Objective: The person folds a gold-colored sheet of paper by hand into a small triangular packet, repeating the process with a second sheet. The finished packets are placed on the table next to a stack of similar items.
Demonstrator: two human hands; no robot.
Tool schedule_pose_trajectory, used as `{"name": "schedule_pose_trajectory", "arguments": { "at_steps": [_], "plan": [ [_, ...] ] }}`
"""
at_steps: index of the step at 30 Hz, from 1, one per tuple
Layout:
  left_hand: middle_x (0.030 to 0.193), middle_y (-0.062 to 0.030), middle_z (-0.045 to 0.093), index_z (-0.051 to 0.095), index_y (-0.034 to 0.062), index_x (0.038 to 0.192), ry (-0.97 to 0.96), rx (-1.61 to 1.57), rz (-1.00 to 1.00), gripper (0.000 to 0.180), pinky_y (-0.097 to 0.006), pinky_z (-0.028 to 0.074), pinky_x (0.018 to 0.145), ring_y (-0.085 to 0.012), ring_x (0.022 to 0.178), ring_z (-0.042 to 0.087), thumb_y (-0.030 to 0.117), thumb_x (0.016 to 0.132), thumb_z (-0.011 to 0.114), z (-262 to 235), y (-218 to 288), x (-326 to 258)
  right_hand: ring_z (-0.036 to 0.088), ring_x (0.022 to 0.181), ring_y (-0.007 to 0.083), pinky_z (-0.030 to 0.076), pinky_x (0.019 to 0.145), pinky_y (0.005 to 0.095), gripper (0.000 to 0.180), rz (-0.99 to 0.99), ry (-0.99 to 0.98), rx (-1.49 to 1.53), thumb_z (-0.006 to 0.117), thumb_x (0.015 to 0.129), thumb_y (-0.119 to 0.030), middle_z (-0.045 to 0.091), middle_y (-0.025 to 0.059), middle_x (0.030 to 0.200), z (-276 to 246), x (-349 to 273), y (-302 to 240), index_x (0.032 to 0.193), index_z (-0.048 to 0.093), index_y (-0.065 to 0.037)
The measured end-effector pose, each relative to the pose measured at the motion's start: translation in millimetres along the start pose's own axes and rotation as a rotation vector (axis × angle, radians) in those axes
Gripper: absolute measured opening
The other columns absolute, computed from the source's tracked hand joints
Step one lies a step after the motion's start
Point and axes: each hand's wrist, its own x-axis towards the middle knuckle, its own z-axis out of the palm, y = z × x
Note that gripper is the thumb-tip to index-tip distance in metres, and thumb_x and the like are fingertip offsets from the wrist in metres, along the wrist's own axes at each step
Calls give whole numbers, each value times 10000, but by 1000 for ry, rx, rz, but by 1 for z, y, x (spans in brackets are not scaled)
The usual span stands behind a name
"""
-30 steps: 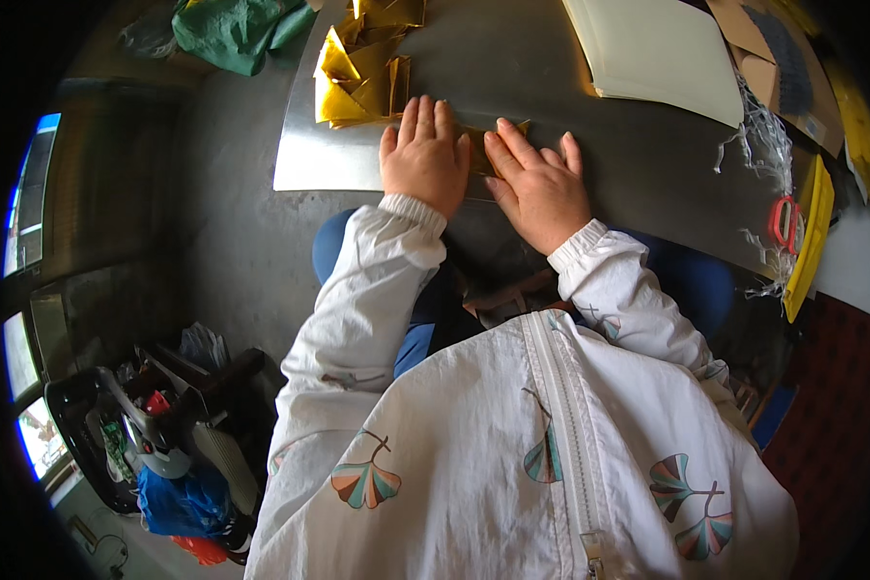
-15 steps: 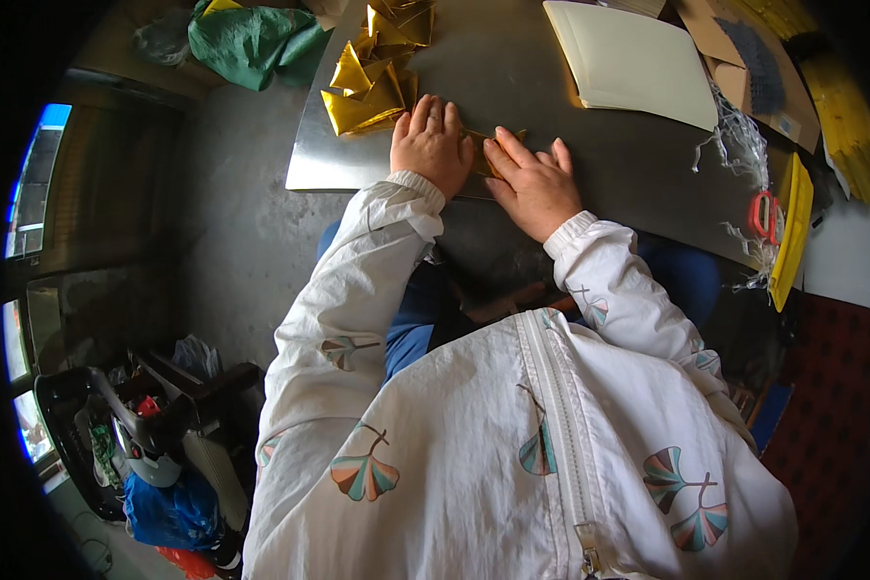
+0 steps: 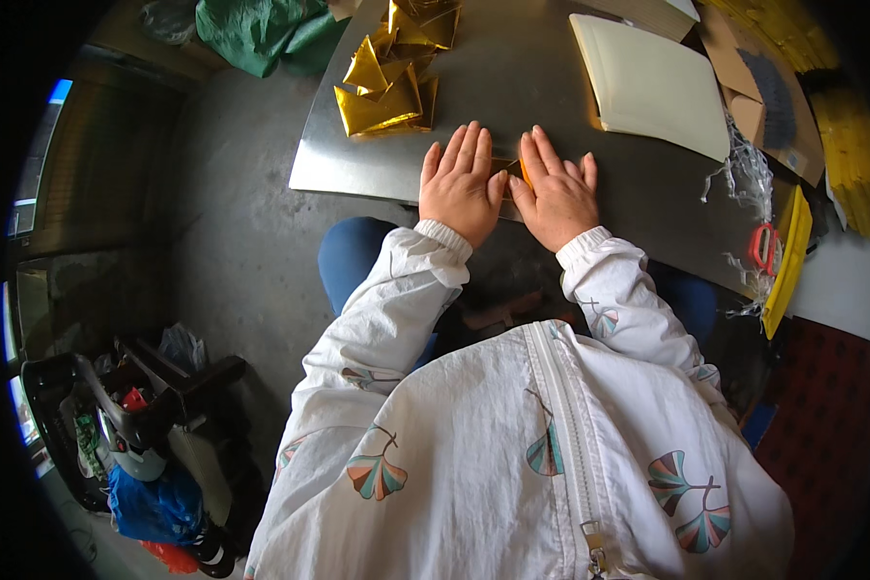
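Observation:
My left hand (image 3: 462, 188) lies flat near the front edge of the dark metal table (image 3: 522, 82), fingers stretched forward. Beside it my right hand (image 3: 558, 193) rests palm down, its fingers and thumb spread. Between them, a piece of gold foil paper (image 3: 505, 167) shows in part; both hands press on it and hide most of it, so its folded shape cannot be made out. Beyond my left hand, a loose pile of folded gold foil papers (image 3: 382, 111) reaches toward the far left of the table.
A cream paper stack (image 3: 652, 87) lies at the far right. Near the right edge are white plastic strings (image 3: 752, 179), red-handled scissors (image 3: 765, 248), a yellow strip (image 3: 790, 261) and a cardboard box (image 3: 744, 82). A green bag (image 3: 256, 34) sits beyond the table's left side.
My left hand has shifted slightly right relative to the pile, its fingers now straighter. The right hand has turned to point more forward. The whole view has shifted a little.

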Motion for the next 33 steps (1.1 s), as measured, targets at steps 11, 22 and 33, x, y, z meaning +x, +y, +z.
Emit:
{"name": "schedule_pose_trajectory", "arguments": {
  "at_steps": [11,22,33],
  "plan": [
    [1358,-13,565,590,124,1275,153,163,270,482,-442,354,1081,-186,1302,491,230,818,701,-8,-13,-46,558,1136,313,186,1120,580,684,-143,76,91,522,931,-486,319,88,1549,3,-7,12,1483,351,-120],
    [964,-79,695,652,0,1058,384,-1450,-695,244,-272,567,704,-170,829,687,221,957,624,-57,-14,-37,588,1151,337,527,872,363,656,-36,202,840,666,898,-363,518,250,1347,-37,-20,3,1379,434,19],
    [1015,-68,687,618,50,1052,295,-1787,-796,236,-294,555,764,-173,901,677,268,965,610,-68,1,-43,560,848,36,454,780,193,243,232,-320,1690,670,921,-189,659,-9,1001,-36,-2,-52,1117,643,-47]
  ]
}}
